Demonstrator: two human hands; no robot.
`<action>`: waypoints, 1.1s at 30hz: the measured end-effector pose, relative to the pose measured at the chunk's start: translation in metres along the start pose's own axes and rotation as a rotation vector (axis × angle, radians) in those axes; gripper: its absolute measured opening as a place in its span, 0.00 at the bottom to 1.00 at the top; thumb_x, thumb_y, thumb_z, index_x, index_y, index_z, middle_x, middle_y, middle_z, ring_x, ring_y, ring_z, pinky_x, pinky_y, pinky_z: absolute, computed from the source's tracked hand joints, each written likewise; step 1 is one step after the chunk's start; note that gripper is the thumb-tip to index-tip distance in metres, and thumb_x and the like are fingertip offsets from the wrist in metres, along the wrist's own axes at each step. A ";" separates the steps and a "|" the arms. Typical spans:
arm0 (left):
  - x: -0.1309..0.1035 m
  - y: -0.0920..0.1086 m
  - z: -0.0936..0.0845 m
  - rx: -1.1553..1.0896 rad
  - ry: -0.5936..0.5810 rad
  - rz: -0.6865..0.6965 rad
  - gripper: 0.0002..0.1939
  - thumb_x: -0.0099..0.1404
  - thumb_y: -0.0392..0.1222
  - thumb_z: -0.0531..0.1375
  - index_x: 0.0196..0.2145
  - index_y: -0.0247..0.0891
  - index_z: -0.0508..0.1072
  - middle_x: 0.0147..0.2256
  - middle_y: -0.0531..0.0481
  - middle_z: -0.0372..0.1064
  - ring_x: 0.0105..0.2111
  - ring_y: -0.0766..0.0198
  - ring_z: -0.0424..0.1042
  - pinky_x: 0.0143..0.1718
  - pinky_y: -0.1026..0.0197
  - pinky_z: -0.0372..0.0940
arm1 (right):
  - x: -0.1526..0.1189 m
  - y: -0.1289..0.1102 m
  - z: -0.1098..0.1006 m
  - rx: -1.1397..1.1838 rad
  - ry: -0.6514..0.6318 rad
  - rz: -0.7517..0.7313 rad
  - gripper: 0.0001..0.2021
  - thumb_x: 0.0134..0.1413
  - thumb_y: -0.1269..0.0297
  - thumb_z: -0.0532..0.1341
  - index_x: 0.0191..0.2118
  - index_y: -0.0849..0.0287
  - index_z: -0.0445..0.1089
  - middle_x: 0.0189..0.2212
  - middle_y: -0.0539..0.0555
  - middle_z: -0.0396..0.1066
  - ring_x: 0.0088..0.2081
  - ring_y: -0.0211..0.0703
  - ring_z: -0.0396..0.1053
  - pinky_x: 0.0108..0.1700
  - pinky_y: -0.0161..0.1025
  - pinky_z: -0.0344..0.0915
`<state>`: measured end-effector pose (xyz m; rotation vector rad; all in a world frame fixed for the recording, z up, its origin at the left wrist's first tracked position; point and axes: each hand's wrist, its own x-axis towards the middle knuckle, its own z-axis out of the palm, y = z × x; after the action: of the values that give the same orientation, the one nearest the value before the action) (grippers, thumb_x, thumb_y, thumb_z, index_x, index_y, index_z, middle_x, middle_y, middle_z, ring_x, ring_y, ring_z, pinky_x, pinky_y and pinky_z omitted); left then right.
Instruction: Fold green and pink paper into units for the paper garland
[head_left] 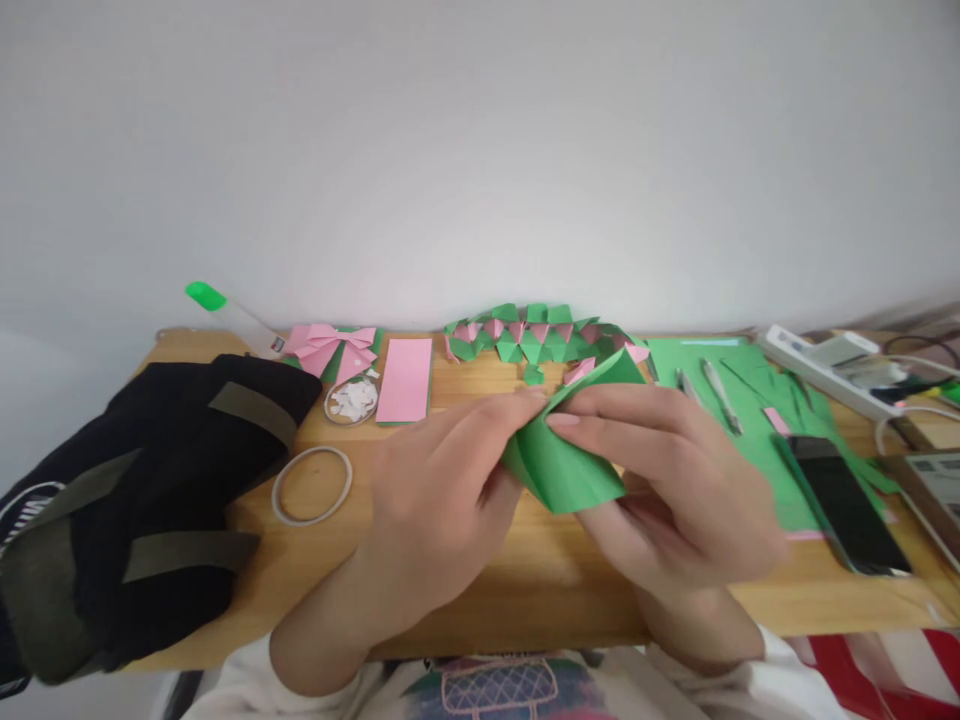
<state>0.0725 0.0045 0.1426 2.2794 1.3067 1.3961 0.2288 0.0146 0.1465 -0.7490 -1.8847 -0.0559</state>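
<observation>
A piece of green paper, partly folded with creases running through it, is held up above the table in both hands. My left hand pinches its left edge near the top, fingers closed. On the other side my right hand grips the paper between thumb and fingers, with the fingertips close to the left hand's. The paper's far corner points up and right. Behind it lies a row of folded green and pink paper pieces near the wall.
A black bag covers the left side, beside a tape ring, a dish of white scraps, a pink paper stack and a pink bow. At right are green sheets, a cutter, a phone and a power strip.
</observation>
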 end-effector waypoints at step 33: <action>0.006 -0.005 0.001 -0.535 -0.014 -0.347 0.08 0.64 0.37 0.64 0.41 0.47 0.79 0.36 0.56 0.80 0.32 0.66 0.80 0.34 0.70 0.76 | 0.001 0.000 -0.005 0.052 -0.219 0.296 0.05 0.56 0.75 0.60 0.33 0.58 0.71 0.24 0.47 0.70 0.26 0.32 0.65 0.28 0.31 0.63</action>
<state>0.0717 0.0122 0.1434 1.6265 1.0877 1.3899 0.2324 0.0131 0.1496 -1.0235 -1.9515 0.2703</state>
